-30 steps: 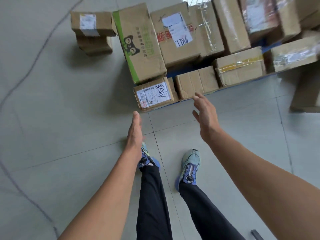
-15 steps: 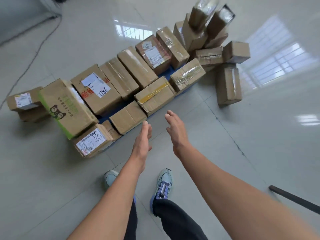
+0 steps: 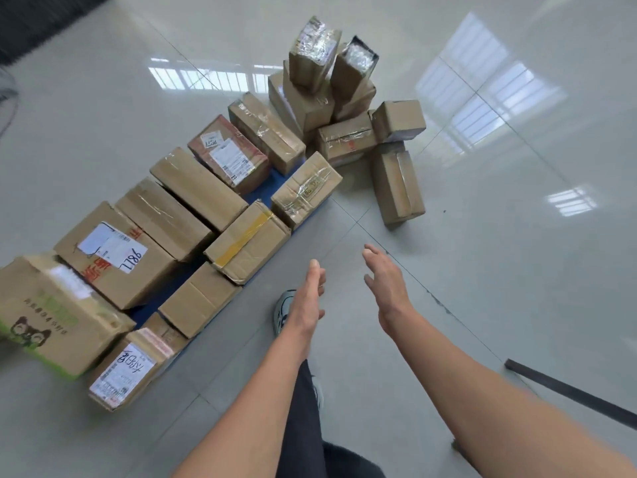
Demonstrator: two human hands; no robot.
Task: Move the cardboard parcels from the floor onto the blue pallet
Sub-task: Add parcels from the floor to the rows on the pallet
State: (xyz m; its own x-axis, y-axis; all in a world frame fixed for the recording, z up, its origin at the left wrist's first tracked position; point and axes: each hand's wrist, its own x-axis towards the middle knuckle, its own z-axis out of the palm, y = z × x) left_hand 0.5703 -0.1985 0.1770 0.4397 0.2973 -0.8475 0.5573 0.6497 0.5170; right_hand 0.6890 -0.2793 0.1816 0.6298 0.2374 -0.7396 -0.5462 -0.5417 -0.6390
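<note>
While I'm standing at the near side of the row, I'm holding both hands out in front of me with nothing in them. My left hand (image 3: pixel 308 298) is hanging edge-on with its fingers straight, and my right hand (image 3: pixel 386 284) is spreading loosely, palm turned inward. They're facing each other, I'd say so they're ready to clamp a box from both sides.

The blue pallet (image 3: pixel 264 191) is showing only as slivers between the parcels lying across it in two rows, running from the green-printed box (image 3: pixel 55 315) at near left toward the far end. Past that end, on the floor (image 3: pixel 517 236), a leaning heap of parcels (image 3: pixel 320 98) is waiting, with one upright parcel (image 3: pixel 396 188) standing at its right edge, nearest my hands.

Every parcel is taped shut, so I'm not seeing any contents. I'm judging that upright one the likely next pick.
</note>
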